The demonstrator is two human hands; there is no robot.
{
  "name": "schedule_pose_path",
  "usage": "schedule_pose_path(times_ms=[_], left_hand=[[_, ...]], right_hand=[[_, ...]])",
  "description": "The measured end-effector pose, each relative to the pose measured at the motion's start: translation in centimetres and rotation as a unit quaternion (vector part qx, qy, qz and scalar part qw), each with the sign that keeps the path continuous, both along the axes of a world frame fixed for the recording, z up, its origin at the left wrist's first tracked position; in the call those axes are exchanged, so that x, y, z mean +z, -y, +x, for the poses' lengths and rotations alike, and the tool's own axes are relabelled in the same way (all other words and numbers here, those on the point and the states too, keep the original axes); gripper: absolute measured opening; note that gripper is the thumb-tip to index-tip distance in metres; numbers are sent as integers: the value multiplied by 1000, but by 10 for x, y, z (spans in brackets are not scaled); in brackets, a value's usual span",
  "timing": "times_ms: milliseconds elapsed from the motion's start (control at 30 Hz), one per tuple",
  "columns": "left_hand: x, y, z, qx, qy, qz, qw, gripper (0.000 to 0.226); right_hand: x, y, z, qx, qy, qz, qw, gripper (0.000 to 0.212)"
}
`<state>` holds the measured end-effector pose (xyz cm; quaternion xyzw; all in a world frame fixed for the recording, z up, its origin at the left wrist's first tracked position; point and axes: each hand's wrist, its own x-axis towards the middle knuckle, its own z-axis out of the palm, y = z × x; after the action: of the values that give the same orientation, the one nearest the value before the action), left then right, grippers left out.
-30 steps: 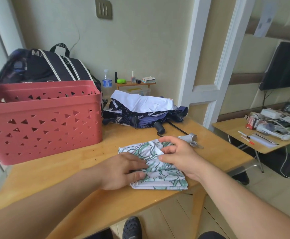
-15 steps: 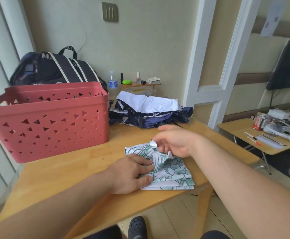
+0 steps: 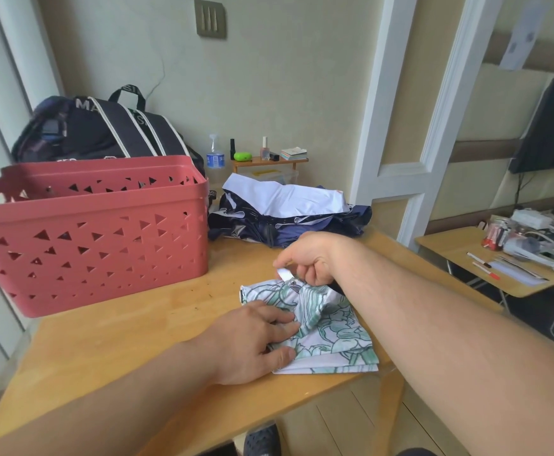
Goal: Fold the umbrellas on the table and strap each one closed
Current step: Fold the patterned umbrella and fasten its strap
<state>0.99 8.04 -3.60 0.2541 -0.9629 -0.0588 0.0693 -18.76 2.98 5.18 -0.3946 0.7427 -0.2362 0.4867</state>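
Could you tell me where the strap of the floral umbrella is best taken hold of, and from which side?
At its free white tip, pinched from above: it sticks up clear of the bunched floral umbrella, where the right hand already pinches it.

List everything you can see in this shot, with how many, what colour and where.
floral umbrella: one, white with green print, near table edge, partly folded
strap: one, white, above the floral umbrella
dark umbrellas: a pile, count unclear, navy and white, far side of table
basket: one, red, left on table
table: one, light wood
backpack: one, black with white stripes, behind basket
spray bottle: one, clear with blue label, by wall
side table: one, wood, right, cluttered
left hand: presses on the floral umbrella
right hand: pinches the strap
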Motion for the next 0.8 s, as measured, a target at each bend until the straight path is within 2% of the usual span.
schedule_pose_path(times_ms=[33,133,233,333,400,567,633,700,800], left_hand=[[0,0,0,0,-1,0,1000,62],[2,-1,-1,-3,-10,-5,1000,58],[1,-1,-1,-8,-19,-9,1000,56],[-1,1,0,-9,-19,-4,1000,57],[-1,3,-1,-10,-16,-3,1000,59],[-1,1,0,-8,-18,-6,1000,58],[-2,1,1,-8,-18,-4,1000,59],[-2,2,1,-7,-19,3,1000,59],[0,2,1,-5,-32,19,999,56]], right_hand=[[0,1,0,-10,16,-6,1000,9],[0,2,-11,-78,109,-64,989,16],[0,-6,-20,-150,245,-127,949,11],[2,-13,-26,-174,289,-219,916,28],[14,-23,-29,-146,291,-269,907,39],[47,-72,-43,-8,241,-313,919,38],[55,-97,-48,48,169,-308,935,31],[61,-122,-50,88,56,-295,950,21],[66,-167,-49,158,-82,-301,937,16]])
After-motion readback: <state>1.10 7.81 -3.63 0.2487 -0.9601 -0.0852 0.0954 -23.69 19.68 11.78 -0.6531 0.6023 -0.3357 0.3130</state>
